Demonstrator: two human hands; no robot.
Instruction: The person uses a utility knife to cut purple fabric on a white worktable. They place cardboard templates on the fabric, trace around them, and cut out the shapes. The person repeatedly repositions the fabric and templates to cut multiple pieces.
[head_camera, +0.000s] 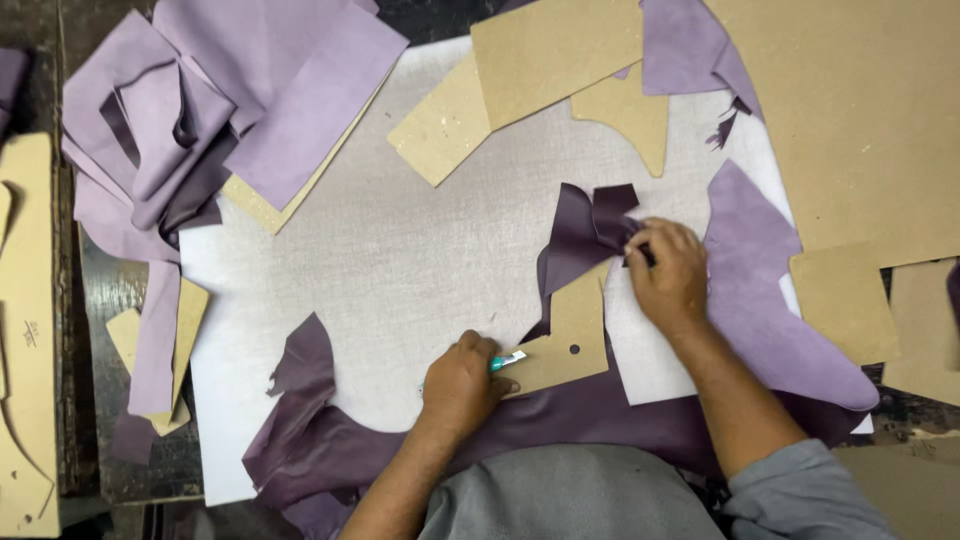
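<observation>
At the mat's (400, 270) near edge, your left hand (462, 385) grips a teal knife (505, 361) against the template (565, 340); your right hand (668, 272) pinches a dark purple leather (580, 235) flap. Thin and limp, it likely wrinkles, so hold near the cut. Lilac scraps (200, 110) lie beyond on the worktop (110, 290).

My left hand (462, 385) hides most of the teal-tipped tool (506, 361). My right hand (668, 272) covers the fold of dark purple leather (585, 235); its lower stretch runs under my grey shirt (570, 495).
</observation>
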